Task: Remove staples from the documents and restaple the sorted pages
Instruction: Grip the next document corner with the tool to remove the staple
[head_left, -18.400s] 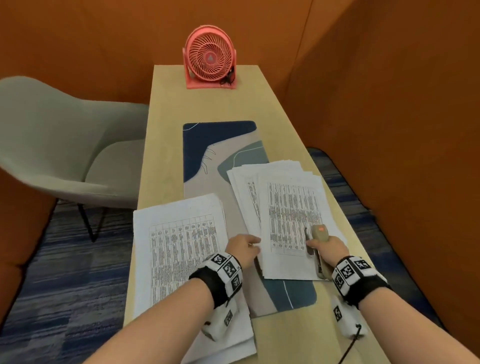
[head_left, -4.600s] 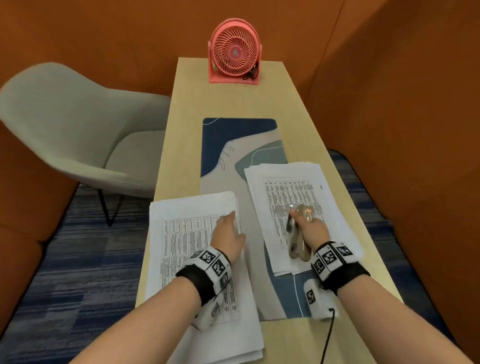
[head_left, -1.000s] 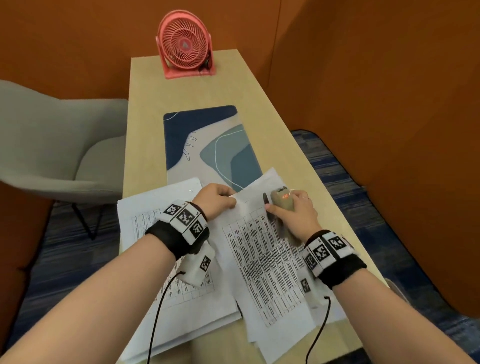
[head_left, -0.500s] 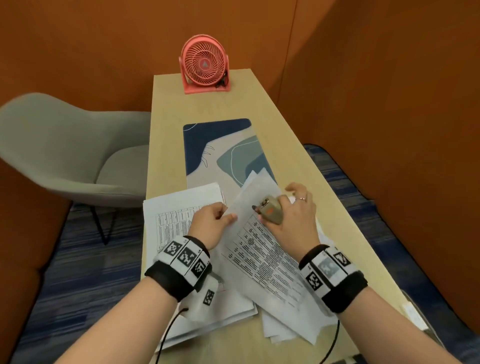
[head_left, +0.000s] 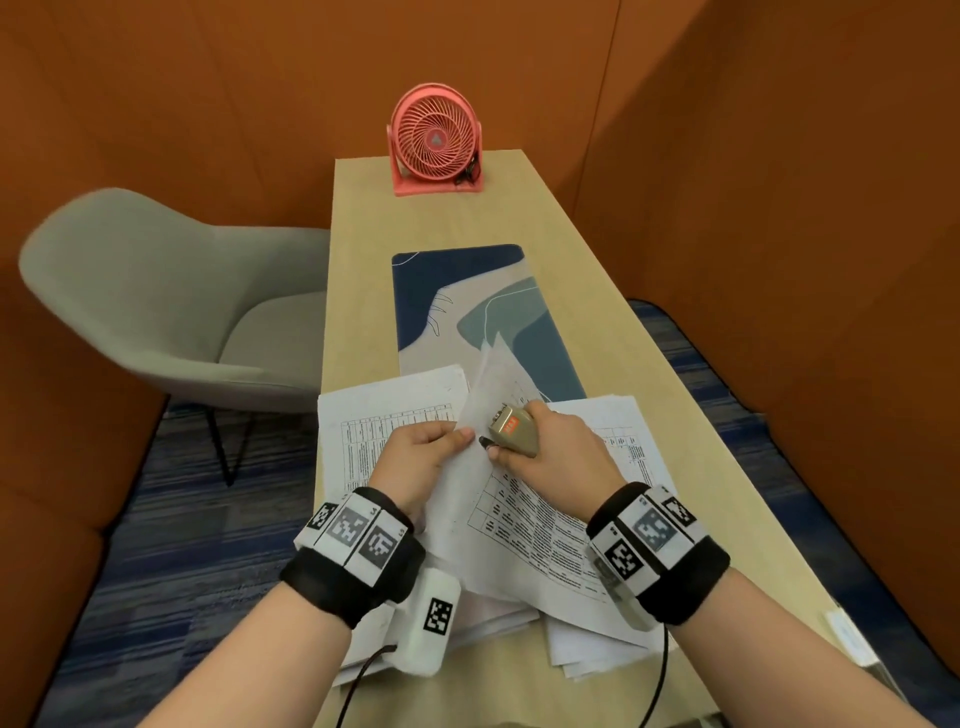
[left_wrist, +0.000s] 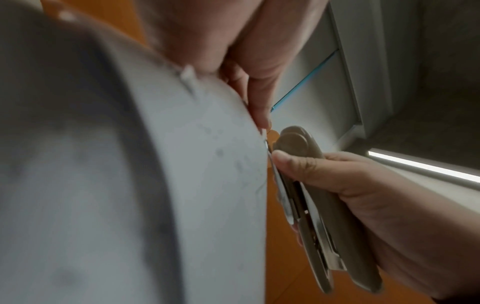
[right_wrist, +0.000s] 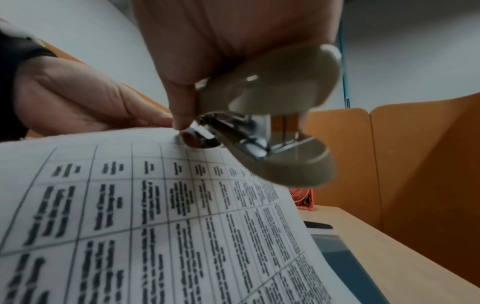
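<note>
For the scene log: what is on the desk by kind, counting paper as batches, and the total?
Fans: 1, pink fan
Desk mats: 1, patterned mat
Staplers: 1, beige stapler in the right hand
Paper batches: 3, left stack, right stack, lifted document in the left hand
Total: 6

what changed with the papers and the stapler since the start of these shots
The left hand left the left pile and now pinches a document lifted off the right pile. The right hand raised the stapler from flat on the paper to the document's top edge. Fan and mat stayed.
</note>
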